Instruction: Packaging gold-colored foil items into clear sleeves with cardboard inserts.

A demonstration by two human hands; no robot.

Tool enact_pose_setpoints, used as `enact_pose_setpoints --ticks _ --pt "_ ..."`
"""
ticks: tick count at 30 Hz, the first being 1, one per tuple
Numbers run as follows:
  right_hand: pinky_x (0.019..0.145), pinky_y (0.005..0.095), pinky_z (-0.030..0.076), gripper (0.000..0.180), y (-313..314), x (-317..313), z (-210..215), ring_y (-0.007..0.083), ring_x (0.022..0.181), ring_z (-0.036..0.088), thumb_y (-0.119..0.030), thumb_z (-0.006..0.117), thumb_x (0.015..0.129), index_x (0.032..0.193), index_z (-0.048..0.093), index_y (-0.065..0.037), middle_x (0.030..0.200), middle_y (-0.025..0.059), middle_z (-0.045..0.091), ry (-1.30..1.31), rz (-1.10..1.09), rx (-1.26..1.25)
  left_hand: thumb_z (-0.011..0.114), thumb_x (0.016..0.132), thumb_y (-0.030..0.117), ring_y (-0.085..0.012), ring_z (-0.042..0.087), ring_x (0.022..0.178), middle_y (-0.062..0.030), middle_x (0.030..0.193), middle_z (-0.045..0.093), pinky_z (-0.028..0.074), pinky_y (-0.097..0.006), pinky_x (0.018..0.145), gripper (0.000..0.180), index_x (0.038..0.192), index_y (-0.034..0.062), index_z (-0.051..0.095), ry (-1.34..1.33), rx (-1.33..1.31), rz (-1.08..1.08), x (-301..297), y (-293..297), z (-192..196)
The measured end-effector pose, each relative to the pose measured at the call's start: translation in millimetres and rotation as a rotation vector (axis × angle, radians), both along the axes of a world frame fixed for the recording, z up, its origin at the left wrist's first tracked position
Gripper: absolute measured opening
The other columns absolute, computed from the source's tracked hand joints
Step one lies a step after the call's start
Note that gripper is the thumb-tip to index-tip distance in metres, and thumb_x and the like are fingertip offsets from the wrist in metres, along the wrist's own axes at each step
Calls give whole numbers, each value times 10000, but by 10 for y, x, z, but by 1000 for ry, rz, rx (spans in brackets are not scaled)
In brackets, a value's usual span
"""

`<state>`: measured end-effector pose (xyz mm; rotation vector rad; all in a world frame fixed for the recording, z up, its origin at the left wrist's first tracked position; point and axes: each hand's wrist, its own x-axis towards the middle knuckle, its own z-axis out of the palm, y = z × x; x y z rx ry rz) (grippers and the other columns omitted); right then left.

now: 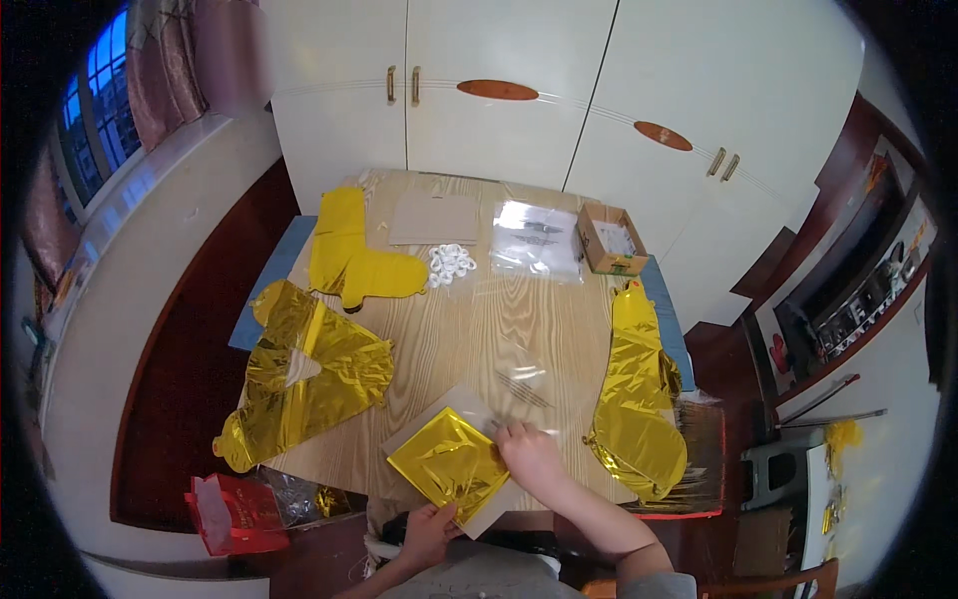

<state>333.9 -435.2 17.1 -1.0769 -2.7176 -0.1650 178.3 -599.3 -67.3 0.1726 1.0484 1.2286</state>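
A folded gold foil balloon (pixel 447 461) lies on a grey-brown card sheet (pixel 487 512) at the table's near edge. My left hand (pixel 429 532) pinches their lower corner, thumb on top of the foil. At the right corner of the foil my right hand (pixel 532 456) is closed with its fingers curled down. What those fingers grip is hidden; a shiny transparent edge shows beside them. Clear plastic film (pixel 526 374) lies on the wood just beyond.
Flat gold foil balloons lie at the left (pixel 309 374), far left (pixel 354 255) and right (pixel 639 399). Farther back are a card sheet (pixel 434 220), white rings (pixel 452 264), clear plastic bags (pixel 537 240) and a cardboard box (pixel 611 242). A red bag (pixel 235 514) stands below left.
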Motion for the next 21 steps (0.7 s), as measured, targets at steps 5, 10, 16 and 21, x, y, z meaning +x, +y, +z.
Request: enact_pose_setpoints --ticks 5,10,16,21 --pt "610 366 557 98 -112 -57 -1 262 774 663 -104 610 775 845 585 -40 824 110 604 -37 -9 -82 533 997 146 -219 689 951 -128 1092 683 574 -383 850 221 1135 -17 589 -34 -11 -13 13 29 65" --pt "567 341 562 72 -90 -134 41 241 760 665 -82 590 766 827 597 -45 825 97 612 63 -8 -42 524 1002 144 -227 686 965 -134 1107 678 571 -383 863 230 1146 -26 582 -2 -19 -28 10 27 65" --pt "602 360 554 74 -40 -224 5 255 764 661 -105 603 781 829 577 -55 823 96 606 112 3 -74 516 1006 146 -233 685 966 -155 1129 666 571 -379 866 251 1156 -47 576 41 -15 -70 25 13 67" --pt "613 344 540 90 -70 -274 -72 235 789 642 -124 619 778 820 563 -68 831 72 576 144 79 0 512 1009 145 -225 683 966 -153 1123 665 571 -358 862 261 1166 -55 573 10 1 -49 7 -1 29"
